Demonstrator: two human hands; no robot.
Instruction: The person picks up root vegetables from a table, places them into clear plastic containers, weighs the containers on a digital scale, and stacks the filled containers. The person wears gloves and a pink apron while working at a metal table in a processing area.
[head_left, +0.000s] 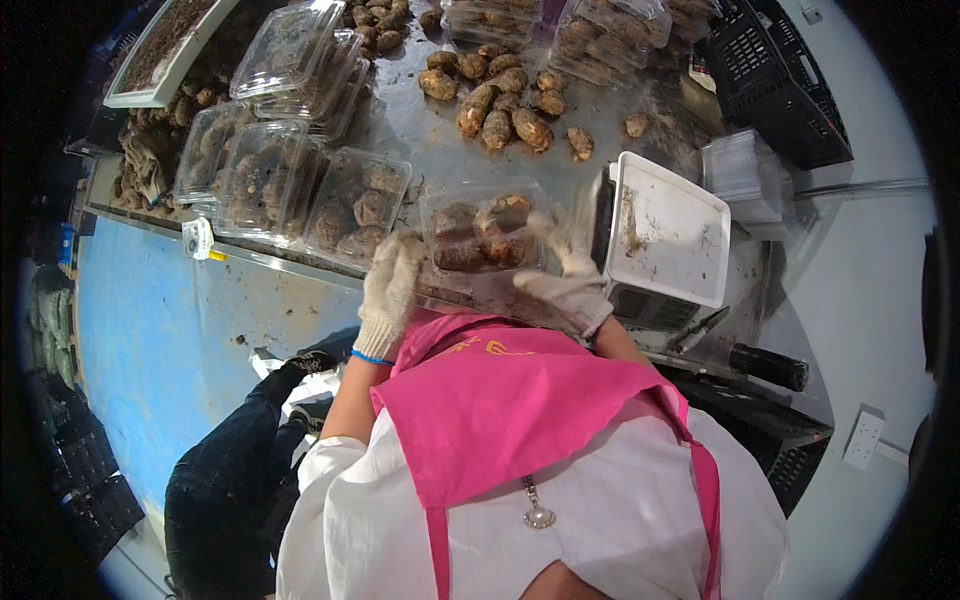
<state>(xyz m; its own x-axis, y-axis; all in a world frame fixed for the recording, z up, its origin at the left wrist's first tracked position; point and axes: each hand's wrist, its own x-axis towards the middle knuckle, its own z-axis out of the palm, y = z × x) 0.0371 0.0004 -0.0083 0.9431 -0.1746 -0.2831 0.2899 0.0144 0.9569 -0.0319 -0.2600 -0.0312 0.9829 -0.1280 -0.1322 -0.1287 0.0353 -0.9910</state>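
A clear plastic clamshell box (486, 234) with several brown taro-like tubers lies on the metal table in front of me. My left hand (391, 277), in a cream knit glove, is at its left edge, beside another filled clamshell (358, 206); whether it grips anything is hidden. My right hand (566, 277), gloved too and blurred, has its fingers spread at the box's right side, with nothing seen in it. Loose tubers (504, 97) lie beyond the box. To the right, a white tray (670, 229) rests on what looks like a scale.
Stacked filled clamshells (289, 67) stand at the left and more (611, 34) at the back. Empty clear containers (748, 176) and a black crate (772, 75) are at the right. A knife (699, 330) lies near the front edge. Another person's legs (225, 465) show at lower left.
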